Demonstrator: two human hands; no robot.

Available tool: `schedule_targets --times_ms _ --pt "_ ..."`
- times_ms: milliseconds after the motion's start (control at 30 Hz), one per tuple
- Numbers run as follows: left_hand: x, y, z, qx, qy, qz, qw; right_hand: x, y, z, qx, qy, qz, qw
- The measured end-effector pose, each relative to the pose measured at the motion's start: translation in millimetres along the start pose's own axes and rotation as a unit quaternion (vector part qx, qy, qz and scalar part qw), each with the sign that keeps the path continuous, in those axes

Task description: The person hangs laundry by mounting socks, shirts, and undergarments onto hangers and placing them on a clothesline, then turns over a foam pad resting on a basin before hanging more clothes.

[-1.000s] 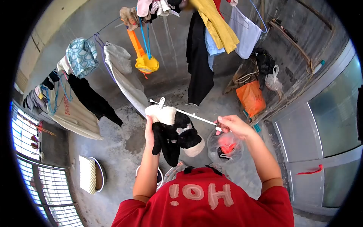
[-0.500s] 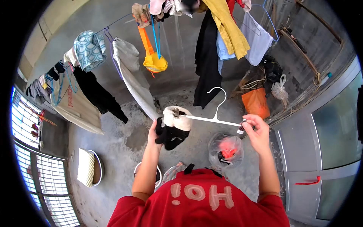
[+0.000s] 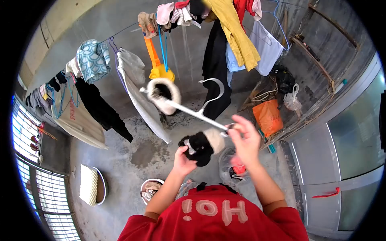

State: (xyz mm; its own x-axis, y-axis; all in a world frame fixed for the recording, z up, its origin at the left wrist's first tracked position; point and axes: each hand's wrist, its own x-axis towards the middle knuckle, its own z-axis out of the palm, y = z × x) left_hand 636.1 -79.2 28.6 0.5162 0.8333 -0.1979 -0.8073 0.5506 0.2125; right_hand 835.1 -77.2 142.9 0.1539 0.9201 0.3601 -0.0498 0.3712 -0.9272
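My left hand (image 3: 183, 162) grips a black fuzzy piece with a cream cuff (image 3: 198, 148), possibly a glove or slipper. Its cuff points up and right, close to my right hand (image 3: 245, 142). The fingers of my right hand pinch the clip end of a white clip hanger (image 3: 199, 114), held tilted with its hook uppermost. At the hanger's far end hangs a similar fuzzy piece (image 3: 173, 93), its round cream opening facing me. My right fingers partly hide the near clip.
Clothes hang on a line ahead, among them a yellow garment (image 3: 235, 34), black trousers (image 3: 217, 68) and a grey garment (image 3: 134, 84). Below are a basin with cloth (image 3: 150, 184), a clear plastic bag (image 3: 227, 162) and an orange bag (image 3: 268, 117). A metal door (image 3: 321, 172) stands right.
The hanger has swung closer and tilted, with one fuzzy piece hanging from its far end. My left hand has moved right with a second piece, and my right hand has come inward.
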Motion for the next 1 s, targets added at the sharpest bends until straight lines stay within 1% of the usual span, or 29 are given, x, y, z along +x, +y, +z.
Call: schedule_targets --times_ms 33,100,167,233,267,300,333,367,433,467,533,600,667,733,767,833,867,900,933,967,1000 --pt "6 -1 11 -0.007 -0.022 0.02 1.0 -4 10 8 -0.018 -0.021 0.01 1.0" --pt "12 7 34 0.023 -0.066 0.053 0.996 -15 20 22 -0.029 -0.051 0.028 0.998" --pt "10 18 49 0.064 -0.089 0.098 0.989 -22 27 26 -0.1 -0.067 0.013 0.993" --pt "8 23 43 0.065 -0.079 0.098 0.99 -20 16 26 -0.218 -0.077 -0.041 0.972" --pt "7 21 31 0.067 -0.038 0.094 0.993 -21 20 26 -0.218 -0.079 -0.042 0.972" --pt "7 21 22 0.071 0.002 0.089 0.994 -21 28 25 -0.184 -0.084 0.001 0.979" --pt "4 18 16 0.064 0.041 0.104 0.992 -22 33 25 -0.149 -0.09 0.046 0.984" --pt "6 17 5 0.06 0.015 0.108 0.992 -23 32 24 -0.149 -0.09 0.046 0.984" --pt "0 14 0 0.076 0.009 0.13 0.989 -24 28 21 -0.219 -0.12 -0.043 0.968" --pt "-3 14 -4 0.091 0.001 0.136 0.987 -24 28 19 -0.218 -0.121 -0.041 0.968" --pt "-9 15 -5 0.094 0.004 0.146 0.985 -22 28 19 -0.201 -0.169 0.058 0.963" --pt "-13 16 -6 0.099 0.006 0.157 0.983 -23 23 22 -0.179 -0.172 0.067 0.966" --pt "-16 20 -8 0.131 -0.006 0.205 0.97 -24 18 24 -0.157 -0.172 0.077 0.969" --pt "-21 26 -13 0.141 -0.01 0.205 0.968 -20 15 25 -0.154 -0.147 0.039 0.976" --pt "-23 28 -14 0.151 -0.017 0.207 0.966 -16 13 25 -0.154 -0.146 0.04 0.976" --pt "-25 31 -22 0.138 -0.042 0.176 0.974 -5 10 24 -0.122 -0.093 0.007 0.988" --pt "-27 31 -25 0.126 -0.043 0.171 0.976 0 12 24 -0.061 -0.079 0.037 0.994" --pt "-29 31 -22 0.114 -0.045 0.166 0.979 5 10 25 -0.061 -0.076 0.037 0.995" --pt "-29 31 -20 0.115 -0.045 0.162 0.979 9 6 26 -0.013 -0.068 0.053 0.996" --pt "-29 31 -18 0.111 -0.076 0.16 0.978 12 3 28 0.034 -0.06 0.069 0.995" --pt "-29 31 -15 0.107 -0.106 0.158 0.976 13 1 30 0.06 -0.057 0.064 0.994"
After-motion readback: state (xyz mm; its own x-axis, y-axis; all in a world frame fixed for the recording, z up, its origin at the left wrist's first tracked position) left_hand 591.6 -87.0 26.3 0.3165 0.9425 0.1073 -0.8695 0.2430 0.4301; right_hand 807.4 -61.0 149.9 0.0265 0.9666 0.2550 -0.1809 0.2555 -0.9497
